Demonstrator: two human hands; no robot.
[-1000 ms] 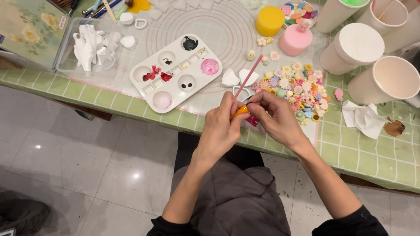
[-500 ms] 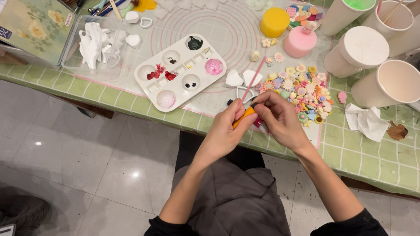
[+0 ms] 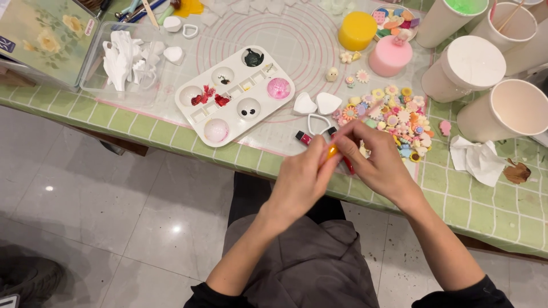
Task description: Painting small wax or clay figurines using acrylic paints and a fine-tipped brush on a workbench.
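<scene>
My left hand [image 3: 299, 179] pinches a small orange piece [image 3: 332, 150] between thumb and fingertips, just over the table's front edge. My right hand [image 3: 379, 162] meets it from the right, its fingers curled around a thin pink stick [image 3: 370, 109] that shows only as a blur. Under the hands lies a red and black tool [image 3: 303, 137]. Just behind the right hand is a heap of small colourful flower shapes [image 3: 397, 117]. A white heart-shaped cutter [image 3: 317, 123] and two white hearts [image 3: 315, 104] lie beyond the fingertips.
A white palette tray [image 3: 258, 108] with coloured bits sits to the left on a ringed mat [image 3: 297, 40]. Yellow [image 3: 357, 29] and pink [image 3: 391, 57] cylinders stand behind. Paper cups [image 3: 474, 65] crowd the right, a crumpled tissue [image 3: 476, 159] beside them. A clear box [image 3: 108, 88] holds white pieces.
Both hands stay together at the table edge. The pink stick, raised upright a second ago, has dropped lower behind my right fingers. The orange piece is still pinched.
</scene>
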